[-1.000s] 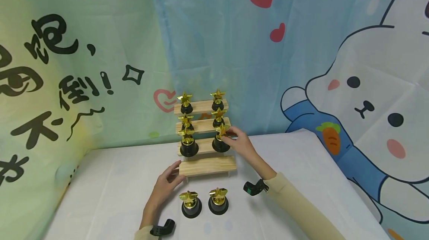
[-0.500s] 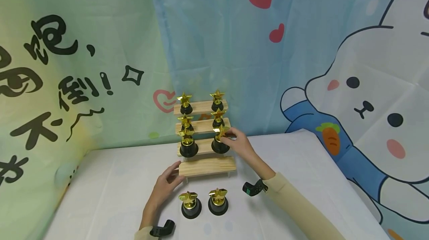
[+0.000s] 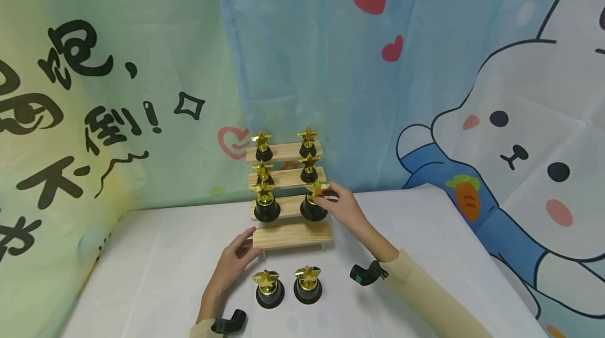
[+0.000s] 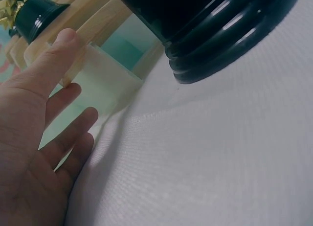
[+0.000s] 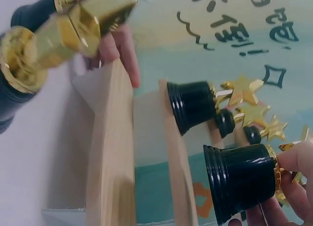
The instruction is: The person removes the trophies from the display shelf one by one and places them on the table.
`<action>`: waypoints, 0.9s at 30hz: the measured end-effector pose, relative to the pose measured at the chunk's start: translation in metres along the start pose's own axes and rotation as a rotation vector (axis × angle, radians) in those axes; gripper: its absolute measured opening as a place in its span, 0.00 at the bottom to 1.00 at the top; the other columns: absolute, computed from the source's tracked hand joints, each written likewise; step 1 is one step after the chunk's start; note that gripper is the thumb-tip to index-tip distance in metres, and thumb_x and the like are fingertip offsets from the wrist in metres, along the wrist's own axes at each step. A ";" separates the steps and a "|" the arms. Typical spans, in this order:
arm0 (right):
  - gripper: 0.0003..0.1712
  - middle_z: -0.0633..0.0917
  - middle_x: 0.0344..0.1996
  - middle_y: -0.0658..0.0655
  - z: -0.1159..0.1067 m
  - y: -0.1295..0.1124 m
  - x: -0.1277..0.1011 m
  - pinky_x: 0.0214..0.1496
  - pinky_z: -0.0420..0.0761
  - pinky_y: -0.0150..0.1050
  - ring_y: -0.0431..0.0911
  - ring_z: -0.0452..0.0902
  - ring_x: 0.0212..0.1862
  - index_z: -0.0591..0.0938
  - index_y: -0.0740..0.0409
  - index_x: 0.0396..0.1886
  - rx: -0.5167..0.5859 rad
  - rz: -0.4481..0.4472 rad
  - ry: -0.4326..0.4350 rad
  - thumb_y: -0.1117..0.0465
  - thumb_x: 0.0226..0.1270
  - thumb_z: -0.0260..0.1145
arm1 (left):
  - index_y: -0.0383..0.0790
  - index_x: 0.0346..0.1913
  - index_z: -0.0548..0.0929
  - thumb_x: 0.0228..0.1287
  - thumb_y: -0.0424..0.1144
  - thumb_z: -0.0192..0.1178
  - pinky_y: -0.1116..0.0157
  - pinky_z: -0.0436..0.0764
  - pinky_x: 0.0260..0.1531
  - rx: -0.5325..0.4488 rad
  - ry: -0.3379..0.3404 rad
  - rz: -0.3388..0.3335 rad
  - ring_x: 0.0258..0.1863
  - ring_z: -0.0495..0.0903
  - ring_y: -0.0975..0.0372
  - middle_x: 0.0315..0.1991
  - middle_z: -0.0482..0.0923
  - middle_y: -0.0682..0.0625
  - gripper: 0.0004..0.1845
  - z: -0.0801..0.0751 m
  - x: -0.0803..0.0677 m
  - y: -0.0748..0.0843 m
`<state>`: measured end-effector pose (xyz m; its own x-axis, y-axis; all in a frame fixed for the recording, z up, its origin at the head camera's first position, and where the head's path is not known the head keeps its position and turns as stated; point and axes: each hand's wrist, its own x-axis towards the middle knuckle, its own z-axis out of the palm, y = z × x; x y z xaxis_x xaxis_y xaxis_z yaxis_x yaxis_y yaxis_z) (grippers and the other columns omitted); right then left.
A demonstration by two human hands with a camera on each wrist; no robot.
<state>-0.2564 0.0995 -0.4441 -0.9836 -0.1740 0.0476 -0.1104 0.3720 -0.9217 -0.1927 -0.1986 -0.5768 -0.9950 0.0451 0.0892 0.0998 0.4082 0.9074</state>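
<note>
A stepped wooden shelf (image 3: 293, 235) stands on the white table, with gold star trophies on black bases on its upper three tiers. My right hand (image 3: 334, 199) pinches the star of the right trophy (image 3: 314, 210) on the third tier; the right wrist view shows its black base (image 5: 242, 187) on the step, fingertips (image 5: 296, 160) at its gold top. My left hand (image 3: 236, 258) rests with straight fingers against the left end of the bottom tier (image 4: 73, 64), holding nothing. Two more trophies (image 3: 268, 288) (image 3: 308, 284) stand on the table in front of the shelf.
The bottom tier carries nothing. A printed curtain (image 3: 425, 65) hangs close behind the shelf. White tablecloth (image 3: 156, 264) spreads to the left and right of the shelf. In the left wrist view a black trophy base (image 4: 220, 35) stands just beside the hand.
My right hand and the trophy it pinches have shifted slightly to the right on the third tier. The left hand has stayed at the bottom tier's end.
</note>
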 end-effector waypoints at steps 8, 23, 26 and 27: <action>0.20 0.80 0.55 0.64 -0.013 -0.003 -0.029 0.59 0.81 0.48 0.59 0.76 0.61 0.78 0.60 0.55 0.000 0.007 -0.052 0.57 0.66 0.66 | 0.50 0.68 0.71 0.58 0.51 0.68 0.60 0.79 0.58 0.010 0.002 -0.002 0.59 0.79 0.56 0.66 0.73 0.51 0.34 -0.001 0.001 0.000; 0.20 0.80 0.53 0.63 -0.027 0.007 -0.079 0.52 0.85 0.44 0.58 0.80 0.56 0.78 0.61 0.54 0.012 0.048 -0.094 0.59 0.64 0.68 | 0.50 0.68 0.72 0.57 0.50 0.69 0.61 0.79 0.58 -0.008 -0.002 -0.011 0.59 0.79 0.57 0.66 0.74 0.52 0.34 -0.001 0.000 0.002; 0.21 0.80 0.53 0.63 -0.027 0.009 -0.086 0.51 0.85 0.43 0.56 0.80 0.55 0.78 0.60 0.55 0.014 0.063 -0.099 0.59 0.63 0.68 | 0.49 0.68 0.72 0.58 0.50 0.68 0.61 0.79 0.58 -0.011 -0.006 -0.012 0.59 0.79 0.56 0.66 0.74 0.52 0.35 -0.001 0.000 0.003; 0.21 0.80 0.53 0.62 -0.027 0.011 -0.088 0.51 0.85 0.43 0.56 0.80 0.55 0.78 0.59 0.55 0.014 0.069 -0.101 0.60 0.63 0.68 | 0.49 0.68 0.71 0.58 0.50 0.68 0.61 0.79 0.58 -0.013 -0.007 -0.012 0.59 0.79 0.56 0.66 0.74 0.51 0.35 -0.001 0.000 0.003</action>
<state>-0.1752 0.1435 -0.4476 -0.9694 -0.2395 -0.0541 -0.0405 0.3731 -0.9269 -0.1924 -0.1983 -0.5739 -0.9961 0.0465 0.0750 0.0873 0.3966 0.9138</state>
